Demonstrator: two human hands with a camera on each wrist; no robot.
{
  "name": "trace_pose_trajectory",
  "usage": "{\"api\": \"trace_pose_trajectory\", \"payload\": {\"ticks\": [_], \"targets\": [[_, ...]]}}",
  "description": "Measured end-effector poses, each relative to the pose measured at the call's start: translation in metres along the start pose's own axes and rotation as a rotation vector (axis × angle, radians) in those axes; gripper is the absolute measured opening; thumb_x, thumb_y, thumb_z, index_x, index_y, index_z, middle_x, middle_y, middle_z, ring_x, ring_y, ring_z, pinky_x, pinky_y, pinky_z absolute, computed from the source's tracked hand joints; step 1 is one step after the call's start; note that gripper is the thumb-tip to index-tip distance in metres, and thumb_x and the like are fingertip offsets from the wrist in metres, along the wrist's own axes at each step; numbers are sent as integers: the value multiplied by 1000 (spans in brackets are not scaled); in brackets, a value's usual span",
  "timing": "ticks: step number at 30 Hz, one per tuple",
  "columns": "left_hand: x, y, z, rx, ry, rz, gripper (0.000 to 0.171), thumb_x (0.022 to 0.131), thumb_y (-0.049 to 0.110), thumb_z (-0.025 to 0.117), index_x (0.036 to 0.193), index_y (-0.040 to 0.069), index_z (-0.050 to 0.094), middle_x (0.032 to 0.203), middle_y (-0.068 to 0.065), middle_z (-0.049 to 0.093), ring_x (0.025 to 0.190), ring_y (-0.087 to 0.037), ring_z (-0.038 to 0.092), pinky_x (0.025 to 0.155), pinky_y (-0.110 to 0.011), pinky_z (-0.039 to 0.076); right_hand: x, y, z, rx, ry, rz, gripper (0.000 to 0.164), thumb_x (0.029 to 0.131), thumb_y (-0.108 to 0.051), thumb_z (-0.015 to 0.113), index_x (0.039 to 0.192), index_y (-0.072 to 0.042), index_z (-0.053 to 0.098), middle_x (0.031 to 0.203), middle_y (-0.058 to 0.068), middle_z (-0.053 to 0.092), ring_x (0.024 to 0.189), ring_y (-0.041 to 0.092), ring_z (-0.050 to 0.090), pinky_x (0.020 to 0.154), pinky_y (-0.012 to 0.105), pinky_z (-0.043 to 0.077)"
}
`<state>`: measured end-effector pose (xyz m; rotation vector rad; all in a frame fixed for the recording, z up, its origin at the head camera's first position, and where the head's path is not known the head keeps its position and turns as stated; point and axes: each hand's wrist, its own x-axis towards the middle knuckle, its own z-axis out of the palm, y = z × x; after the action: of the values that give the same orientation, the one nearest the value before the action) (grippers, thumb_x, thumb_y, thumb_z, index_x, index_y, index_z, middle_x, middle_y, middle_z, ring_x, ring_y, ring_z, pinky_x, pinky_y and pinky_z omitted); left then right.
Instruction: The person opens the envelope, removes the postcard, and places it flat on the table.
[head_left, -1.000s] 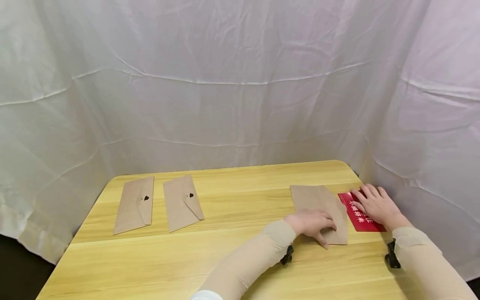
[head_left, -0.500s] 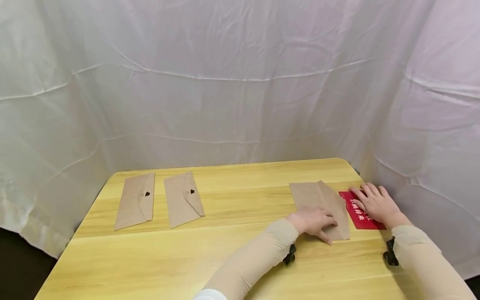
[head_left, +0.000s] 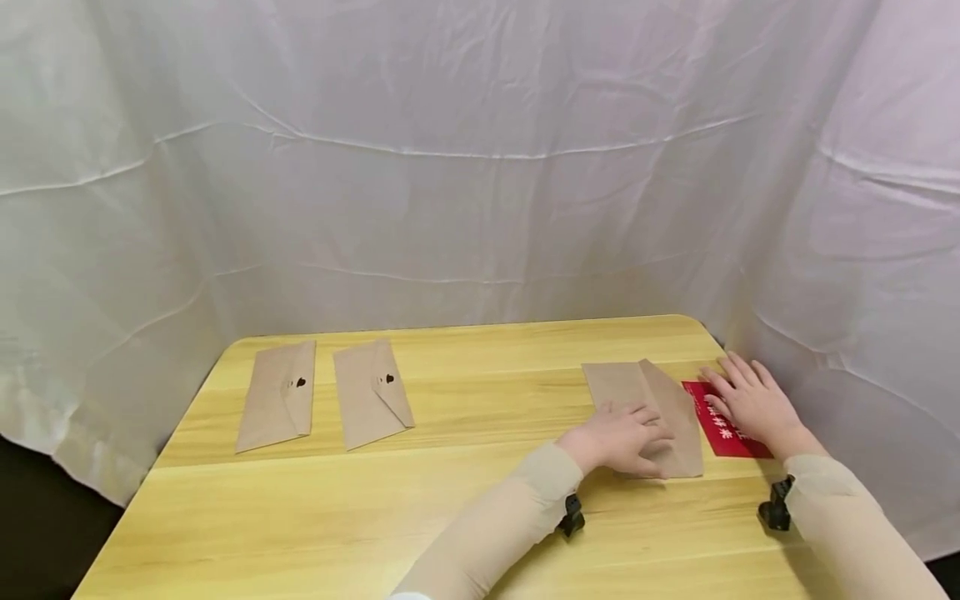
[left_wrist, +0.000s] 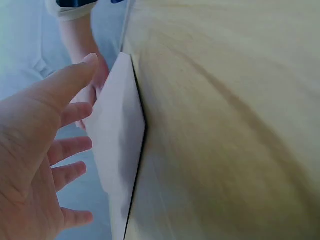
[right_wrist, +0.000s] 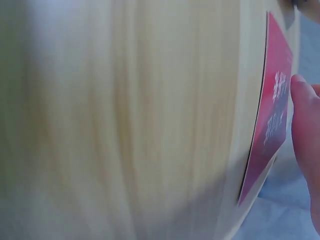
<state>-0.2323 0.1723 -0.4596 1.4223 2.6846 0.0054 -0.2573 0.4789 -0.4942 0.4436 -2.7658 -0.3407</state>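
A brown paper envelope (head_left: 671,408) lies at the right of the table, its pointed flap unfolded toward the right. Over its near half is my left hand (head_left: 618,437), fingers spread. In the left wrist view, that hand (left_wrist: 37,135) is beside the envelope (left_wrist: 120,125), with nothing pinched between thumb and fingers. Just right of the flap lies a red card (head_left: 716,433) with white characters. My right hand (head_left: 756,404) covers the card's far right part with extended fingers. The right wrist view shows the card (right_wrist: 272,110) flat on the wood; that hand's fingertips are mostly out of frame.
Two closed brown envelopes (head_left: 273,400) (head_left: 367,400), each with a small black mark, lie side by side at the table's left. The wooden table (head_left: 480,367) ends at white curtains (head_left: 480,208) behind and at both sides. Each wrist wears a black camera (head_left: 572,517).
The envelope's flap has risen from lying flat to standing along its crease. My left hand has lifted slightly and its fingers have spread. The right hand has shifted slightly with fingers more extended.
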Motion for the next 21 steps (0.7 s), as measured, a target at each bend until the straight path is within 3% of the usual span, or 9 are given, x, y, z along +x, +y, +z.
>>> {"api": "trace_pose_trajectory", "payload": {"ticks": [11, 21], "targets": [[-31, -12, -1, -7, 125, -19, 61, 88, 73, 44, 141, 44, 44, 153, 15, 39, 146, -12, 30, 117, -54, 29, -6, -11, -27, 132, 49, 133, 50, 88, -21, 64, 131, -1, 50, 134, 28, 45, 132, 46, 33, 106, 64, 26], [-69, -30, -10, -33, 267, -67, 42, 97, 55, 47, 134, 36, 55, 139, 14, 56, 134, -12, 49, 114, -49, 35, -10, -36, -57, 258, 140, 209, 36, 89, -18, 65, 120, 0, 61, 121, 26, 57, 114, 45, 49, 92, 66, 38]]}}
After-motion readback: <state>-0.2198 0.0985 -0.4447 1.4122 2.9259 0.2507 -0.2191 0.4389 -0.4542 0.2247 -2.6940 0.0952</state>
